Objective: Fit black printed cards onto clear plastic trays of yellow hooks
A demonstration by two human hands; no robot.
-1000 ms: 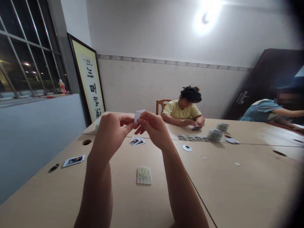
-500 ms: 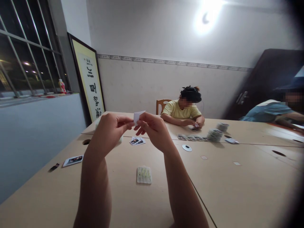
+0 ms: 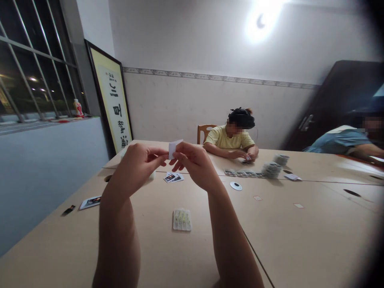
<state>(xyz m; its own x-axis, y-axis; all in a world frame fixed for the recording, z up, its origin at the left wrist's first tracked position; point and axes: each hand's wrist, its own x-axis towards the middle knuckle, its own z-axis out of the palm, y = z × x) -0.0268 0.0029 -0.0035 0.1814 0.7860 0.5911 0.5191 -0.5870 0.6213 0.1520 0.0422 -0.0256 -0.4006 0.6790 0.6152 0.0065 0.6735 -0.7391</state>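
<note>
A small white card (image 3: 173, 149) is held up above the table between my two hands. My left hand (image 3: 144, 162) pinches its left edge between thumb and fingers. On the other side, my right hand (image 3: 193, 162) grips the card with thumb and forefinger, its other fingers curled below. The card's face is turned away from me. Below the hands, a few printed cards (image 3: 173, 177) lie overlapping on the table. Nearer to me rests a small clear plastic box (image 3: 181, 220) with pale yellowish-green pieces in compartments.
Printed cards (image 3: 90, 202) and a small dark piece (image 3: 69, 210) lie at left. Stacked clear boxes (image 3: 271, 169) stand toward the back right, beside a row of boxes. A white disc (image 3: 236, 186) lies nearer. Across the table sits a person in yellow (image 3: 229, 138); another leans in at right.
My hands and the white card stay almost in place; my left forearm shifts slightly left. The person at the far right has moved an arm a little.
</note>
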